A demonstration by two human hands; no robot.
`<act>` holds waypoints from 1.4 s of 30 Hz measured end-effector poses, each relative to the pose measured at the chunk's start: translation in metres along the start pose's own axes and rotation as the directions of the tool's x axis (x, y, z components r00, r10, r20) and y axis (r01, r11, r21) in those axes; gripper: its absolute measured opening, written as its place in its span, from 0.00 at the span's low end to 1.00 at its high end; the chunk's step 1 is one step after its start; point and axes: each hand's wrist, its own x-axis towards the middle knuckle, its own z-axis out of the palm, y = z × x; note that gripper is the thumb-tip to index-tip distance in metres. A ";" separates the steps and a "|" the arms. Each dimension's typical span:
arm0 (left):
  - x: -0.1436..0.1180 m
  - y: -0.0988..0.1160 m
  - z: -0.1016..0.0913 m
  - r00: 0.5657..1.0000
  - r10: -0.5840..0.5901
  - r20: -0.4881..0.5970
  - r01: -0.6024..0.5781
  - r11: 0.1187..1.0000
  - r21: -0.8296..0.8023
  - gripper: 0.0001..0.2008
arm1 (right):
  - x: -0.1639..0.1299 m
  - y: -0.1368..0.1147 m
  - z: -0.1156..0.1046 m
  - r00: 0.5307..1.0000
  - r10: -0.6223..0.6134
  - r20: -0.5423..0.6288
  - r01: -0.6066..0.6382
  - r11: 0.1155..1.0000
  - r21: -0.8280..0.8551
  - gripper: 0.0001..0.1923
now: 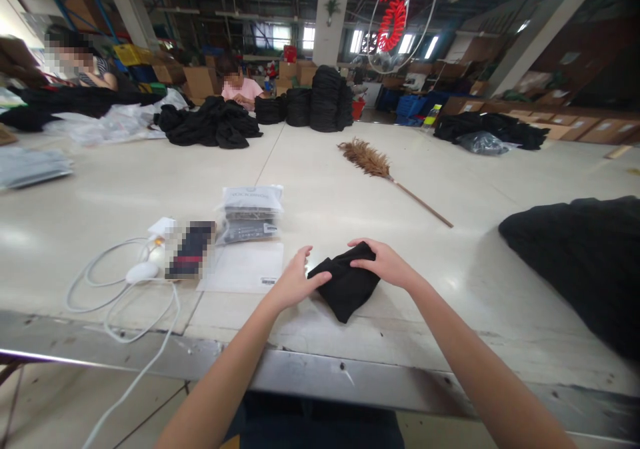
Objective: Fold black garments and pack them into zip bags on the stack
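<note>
A folded black cloth [347, 289] is held between my two hands just above the table near its front edge. My left hand [300, 277] grips its left side, with the thumb lying on top. On the right side my right hand [383, 262] has the thumb on the front face and fingers round the back edge. Left of my hands lies a flat white plastic bag [243, 269] with a barcode label. Just beyond it are packed clear bags [250, 226] with dark contents.
A phone [193, 252] and coiled white cable [107, 302] lie at left. A brown feather duster [367, 159] rests beyond my hands. A large black cloth pile [580, 256] is at right. Rolled black stacks [325, 99] and two people are across the table. A red coiled hose [393, 9] hangs overhead.
</note>
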 end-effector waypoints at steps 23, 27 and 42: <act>-0.029 0.005 0.039 0.935 -0.356 0.007 0.356 0.934 -0.032 0.50 | 0.010 -0.038 0.058 0.944 -0.283 -0.167 0.163 0.843 -0.512 0.28; -0.044 0.000 0.032 0.957 -0.289 -0.020 0.290 0.957 0.032 0.39 | -0.050 -0.035 0.071 0.963 -0.269 -0.017 0.241 0.885 -0.398 0.28; -0.068 -0.029 -0.061 0.970 0.240 0.041 -0.181 0.600 0.779 0.29 | -0.060 -0.019 0.087 0.981 -0.177 0.083 0.193 0.807 -0.559 0.27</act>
